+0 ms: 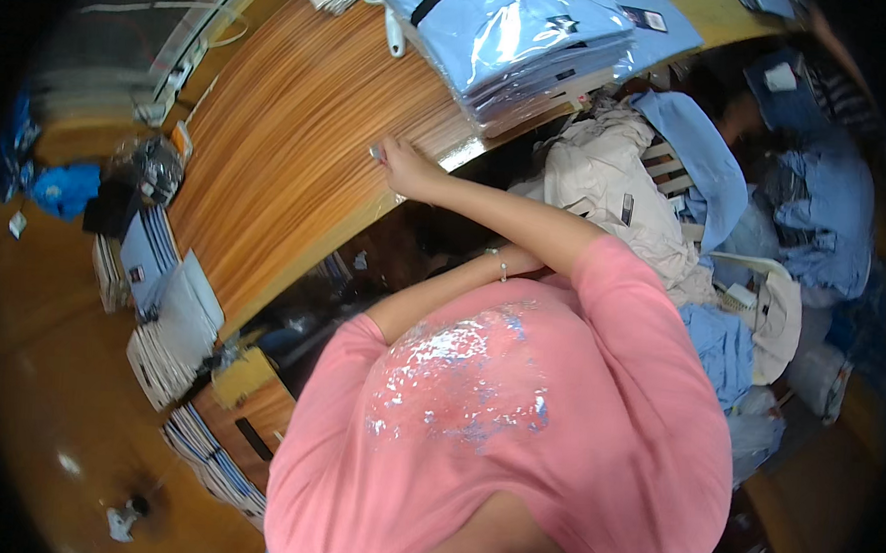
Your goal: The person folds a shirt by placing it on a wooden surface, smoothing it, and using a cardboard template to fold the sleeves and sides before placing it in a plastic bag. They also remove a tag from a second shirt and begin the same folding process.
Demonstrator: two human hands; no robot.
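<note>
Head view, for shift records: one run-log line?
right hand: pinching small pale item | left hand: hidden | wooden table: blue packages atop

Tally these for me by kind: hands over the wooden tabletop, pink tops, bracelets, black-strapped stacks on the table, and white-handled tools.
Hands over the tabletop: 1, the right hand
Pink tops: 1
Bracelets: 1
Black-strapped stacks: 1
White-handled tools: 1
Total: 5

No readable text, dark label (627, 208) on cream garment (594, 174), print too small.
</note>
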